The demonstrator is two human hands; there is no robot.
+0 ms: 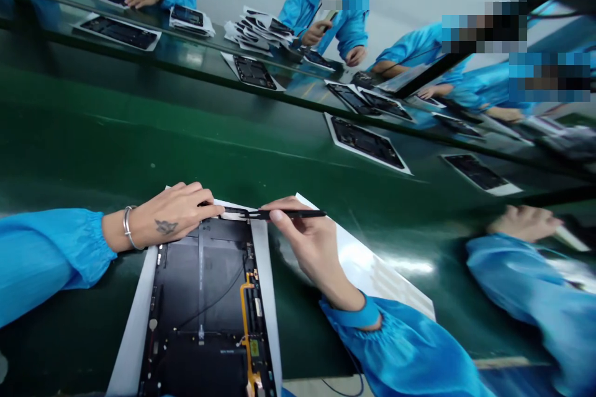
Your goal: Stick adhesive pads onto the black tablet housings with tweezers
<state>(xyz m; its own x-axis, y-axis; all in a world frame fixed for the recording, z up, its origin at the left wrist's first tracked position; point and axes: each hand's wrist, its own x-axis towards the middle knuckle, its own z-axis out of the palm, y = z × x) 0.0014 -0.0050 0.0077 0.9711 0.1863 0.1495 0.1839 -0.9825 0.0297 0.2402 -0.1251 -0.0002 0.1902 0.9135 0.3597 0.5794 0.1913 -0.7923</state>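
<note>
Left hand (pixel 172 216): fingers curled closed over the top edge of the open black tablet chassis - can't tell if they grip it or only press on it. Silver bangle (pixel 126 227) on the wrist, bright blue elasticated sleeve (pixel 51 254).

Right hand (pixel 310 248): thumb and forefinger pinched shut on a slim black pointed tool (pixel 298 214), tip reaching across the chassis edge toward the left fingers.

Chassis: open black tablet chassis (pixel 200 285), lying on a glossy white rectangular sheet (pixel 367 254), on a dark green belt (pixel 139 136). Gold flex cable (pixel 246 316) runs down its right side.

Nearby: more black panels on white sheets, such as the nearest one (pixel 365 142). Blue-sleeved co-workers handle others across the bench; one co-worker's hand (pixel 524 220) sits at right.

Risk: tool tip skids under load - could scratch the chassis or snag the flex. Slick sheet could also let the chassis slide.
</note>
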